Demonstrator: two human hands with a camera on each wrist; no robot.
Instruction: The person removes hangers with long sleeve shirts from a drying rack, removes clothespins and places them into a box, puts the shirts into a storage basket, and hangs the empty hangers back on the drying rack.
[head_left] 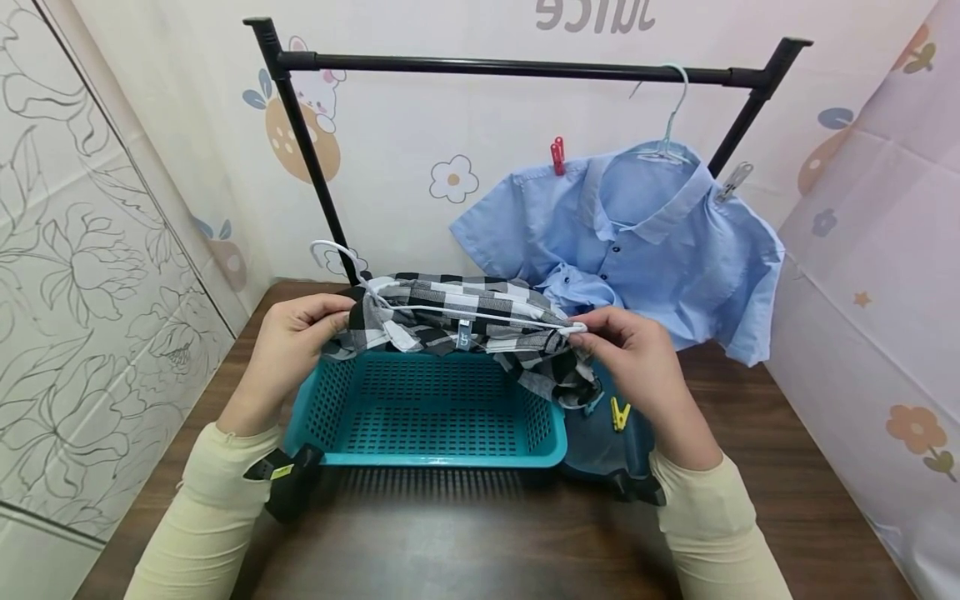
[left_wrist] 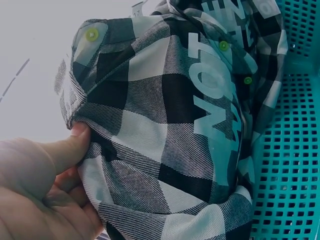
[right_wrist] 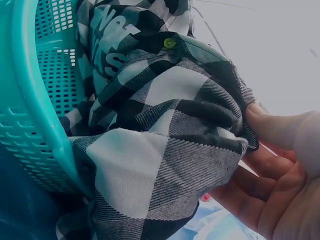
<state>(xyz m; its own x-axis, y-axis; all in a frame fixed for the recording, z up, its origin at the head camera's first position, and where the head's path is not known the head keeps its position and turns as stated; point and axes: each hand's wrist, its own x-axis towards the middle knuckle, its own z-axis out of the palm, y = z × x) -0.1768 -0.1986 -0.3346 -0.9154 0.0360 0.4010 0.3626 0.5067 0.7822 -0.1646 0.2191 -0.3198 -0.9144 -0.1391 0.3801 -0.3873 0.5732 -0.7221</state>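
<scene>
Currently, the left hand (head_left: 288, 342) pinches one end of the checked shirt (head_left: 450, 289) between thumb and fingers; the right hand (head_left: 637, 346) pinches the other, beside the white hanger's (head_left: 495, 317) tip. The shirt drapes over the far side of the teal basket (head_left: 442, 460) on the desk (head_left: 487, 533).

Brown wood-grain table (head_left: 480, 542); on it, teal perforated basket (head_left: 442, 459), dark blue container (head_left: 592, 454) beside basket's right end.
</scene>
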